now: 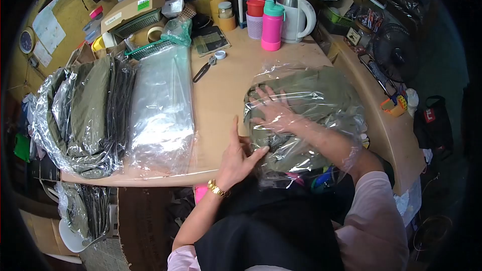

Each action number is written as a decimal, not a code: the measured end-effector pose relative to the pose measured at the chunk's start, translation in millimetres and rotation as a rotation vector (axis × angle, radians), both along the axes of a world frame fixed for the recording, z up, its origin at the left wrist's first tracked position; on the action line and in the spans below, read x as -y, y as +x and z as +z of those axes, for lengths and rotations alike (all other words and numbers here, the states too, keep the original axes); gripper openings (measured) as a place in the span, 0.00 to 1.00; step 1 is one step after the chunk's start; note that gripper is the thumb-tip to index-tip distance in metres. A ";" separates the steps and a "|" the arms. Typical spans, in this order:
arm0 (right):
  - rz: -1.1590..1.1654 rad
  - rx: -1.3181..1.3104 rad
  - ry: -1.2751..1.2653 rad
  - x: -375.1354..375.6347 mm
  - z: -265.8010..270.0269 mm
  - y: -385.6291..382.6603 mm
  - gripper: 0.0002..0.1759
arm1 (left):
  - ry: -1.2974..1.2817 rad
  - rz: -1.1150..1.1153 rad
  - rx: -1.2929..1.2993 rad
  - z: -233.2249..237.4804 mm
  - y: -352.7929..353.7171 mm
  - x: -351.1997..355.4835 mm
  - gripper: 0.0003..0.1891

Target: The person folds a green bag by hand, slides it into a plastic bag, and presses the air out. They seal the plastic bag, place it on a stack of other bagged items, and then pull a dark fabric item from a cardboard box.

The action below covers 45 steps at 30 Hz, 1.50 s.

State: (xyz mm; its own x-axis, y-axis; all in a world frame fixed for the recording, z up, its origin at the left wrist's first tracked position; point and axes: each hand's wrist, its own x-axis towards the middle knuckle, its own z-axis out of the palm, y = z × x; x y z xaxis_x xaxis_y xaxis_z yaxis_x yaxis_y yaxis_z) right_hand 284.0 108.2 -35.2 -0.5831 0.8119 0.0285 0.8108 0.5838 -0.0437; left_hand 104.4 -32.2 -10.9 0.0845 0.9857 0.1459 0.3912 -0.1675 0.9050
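Observation:
A folded olive-green garment (321, 95) lies inside a clear plastic bag (301, 73) on the wooden table (221, 100). My right hand (271, 108) is inside the bag, fingers spread flat on the garment, with the forearm covered by plastic. My left hand (238, 158), with a gold watch at the wrist, rests open against the bag's near left edge at the table's front.
A stack of empty clear bags (160, 110) lies left of centre. Bagged green garments (85, 115) are piled at the far left. Scissors (203, 70), a tape roll (220, 54), a pink bottle (272, 26) and a white kettle (296, 17) stand at the back.

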 end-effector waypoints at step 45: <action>0.408 -0.678 -0.593 -29.7 36.2 -36.0 0.13 | -0.567 -0.149 1.228 -34.6 -33.9 -40.1 0.35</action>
